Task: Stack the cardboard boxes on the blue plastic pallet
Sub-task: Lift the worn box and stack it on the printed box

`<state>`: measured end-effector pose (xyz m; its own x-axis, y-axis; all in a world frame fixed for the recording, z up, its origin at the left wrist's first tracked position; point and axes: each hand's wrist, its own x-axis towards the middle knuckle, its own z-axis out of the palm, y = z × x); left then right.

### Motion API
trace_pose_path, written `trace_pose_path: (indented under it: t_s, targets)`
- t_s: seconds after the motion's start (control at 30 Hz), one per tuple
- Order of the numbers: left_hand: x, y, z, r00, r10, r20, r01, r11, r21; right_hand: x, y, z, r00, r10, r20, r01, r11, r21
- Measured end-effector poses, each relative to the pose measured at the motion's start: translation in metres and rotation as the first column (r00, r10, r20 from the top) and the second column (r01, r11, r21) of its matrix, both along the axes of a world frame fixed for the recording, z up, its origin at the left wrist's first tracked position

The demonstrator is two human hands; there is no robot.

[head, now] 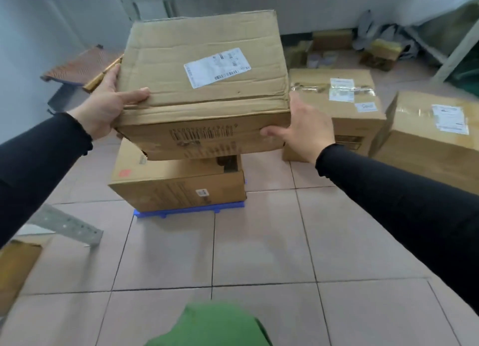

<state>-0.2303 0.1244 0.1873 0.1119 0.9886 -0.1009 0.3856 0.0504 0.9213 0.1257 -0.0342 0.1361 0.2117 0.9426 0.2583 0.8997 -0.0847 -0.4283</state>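
Note:
A worn cardboard box with a white label (204, 86) is held in the air between both hands. My left hand (106, 107) grips its left near corner, thumb on top. My right hand (305, 130) presses its right near corner, thumb on the front face. Directly below it, a second cardboard box (176, 185) rests on the blue plastic pallet (189, 211), of which only the front edge shows. The held box overhangs the lower one and hides most of its top.
Two more cardboard boxes stand on the tiled floor at the right, one (344, 107) behind and one (430, 138) nearer. Small boxes and bags (378, 50) lie along the back wall. A perforated metal bracket (67, 226) lies at the left. Green cloth (210, 325) shows below.

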Motion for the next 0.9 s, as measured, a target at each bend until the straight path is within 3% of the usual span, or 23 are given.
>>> trace_pose_path:
  t_s: [0.27,0.5,0.67,0.77,0.9]
  targets:
    - [-0.083,0.024,-0.033,0.993,0.089,-0.071,-0.101,0.979,-0.180,-0.076,0.037,-0.016,0.996,0.066,0.068,-0.059,0.993,-0.097]
    - [-0.095,0.035,-0.046,0.991,0.093,-0.101,-0.113,0.972,-0.206,-0.092,0.043,-0.029,0.993,0.067,0.098,-0.053,0.989,-0.139]
    - [-0.092,0.037,-0.043,0.968,0.037,-0.250,-0.090,0.975,-0.202,-0.088,0.038,-0.034,0.983,0.078,0.166,-0.051,0.986,-0.157]
    - [-0.078,0.041,-0.025,0.885,0.026,-0.466,-0.071,0.994,-0.080,-0.073,0.039,-0.035,0.975,0.128,0.184,-0.094,0.978,-0.184]
    - [-0.028,0.037,0.001,0.689,0.000,-0.725,0.142,0.981,0.135,-0.036,0.037,-0.029,0.968,0.191,0.165,-0.140,0.950,-0.279]
